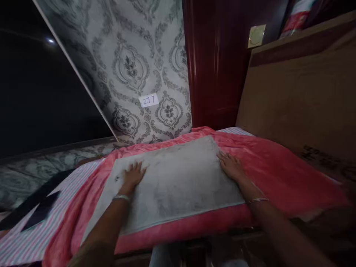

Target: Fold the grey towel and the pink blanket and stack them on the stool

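A light grey rectangular cloth (pixel 178 178), perhaps a towel, lies spread out over a pink-red plush blanket (pixel 272 170). My left hand (pixel 134 174) rests flat on the cloth's left part, fingers spread. At the cloth's right edge, my right hand (pixel 230 166) lies palm down with its fingers stretched out. Neither hand grips anything. A small dark mark shows on the cloth just left of my left hand. Each wrist wears a thin bracelet. The picture is slightly blurred.
Under the blanket is a striped sheet (pixel 89 170), with dark fabric (pixel 41 211) at the left. A large cardboard box (pixel 300 92) stands at the right, near a dark red wooden panel (pixel 214 66). Patterned wallpaper carries a paper label (pixel 149 100) reading 277. A dark screen-like panel (pixel 41 92) fills the upper left.
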Motion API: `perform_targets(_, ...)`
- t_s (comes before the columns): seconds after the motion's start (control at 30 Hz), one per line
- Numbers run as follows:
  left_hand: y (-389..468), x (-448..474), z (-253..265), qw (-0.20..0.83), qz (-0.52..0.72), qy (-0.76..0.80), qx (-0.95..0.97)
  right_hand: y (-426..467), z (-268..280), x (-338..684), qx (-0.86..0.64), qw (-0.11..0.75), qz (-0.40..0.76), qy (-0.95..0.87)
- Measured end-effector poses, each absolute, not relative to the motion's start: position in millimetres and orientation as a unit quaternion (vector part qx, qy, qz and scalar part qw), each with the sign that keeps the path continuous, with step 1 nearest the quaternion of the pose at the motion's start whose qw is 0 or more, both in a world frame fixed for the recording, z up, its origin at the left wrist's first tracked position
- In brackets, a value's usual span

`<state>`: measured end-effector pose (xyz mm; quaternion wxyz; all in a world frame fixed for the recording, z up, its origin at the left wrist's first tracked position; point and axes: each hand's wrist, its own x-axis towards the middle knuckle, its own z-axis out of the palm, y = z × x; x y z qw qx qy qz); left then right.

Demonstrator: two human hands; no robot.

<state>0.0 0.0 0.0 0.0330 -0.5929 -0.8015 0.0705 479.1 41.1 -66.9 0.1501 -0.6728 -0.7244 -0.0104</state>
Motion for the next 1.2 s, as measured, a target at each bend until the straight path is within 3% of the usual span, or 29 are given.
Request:
perform_targets(0.2, -8.5, -30.2, 12.9, 0.032, 0.052, -0.844, -0.532, 56.8, -72.0, 488.8, -0.68, 0.154, 0.017, -0.716)
perform_targets(0.47, 65.4, 135.0, 19.3, -0.016, -0.013, -0.637, -0.771, 124.5, -22.8, 438.7, -0.635, 0.161, -0.029, -0.755)
perform_targets(0.7, 115.9, 200.1, -15.2, -0.017, -0.025, -0.557, -0.83, 161.2, -50.5, 423.2, -0.584, 0.077, 0.017, -0.808)
perform_targets(0.87, 117.0, 143.2, -20.6, -0.005, -0.011, -0.598, -0.801, 157.9, -53.8, 427.6, -0.587, 0.073, 0.017, -0.806)
perform_targets(1.2, 29.7, -98.8, 3.3, -0.003, 0.004, -0.828, -0.56, 159.4, -59.5, 431.1, -0.578, 0.081, 0.007, -0.812)
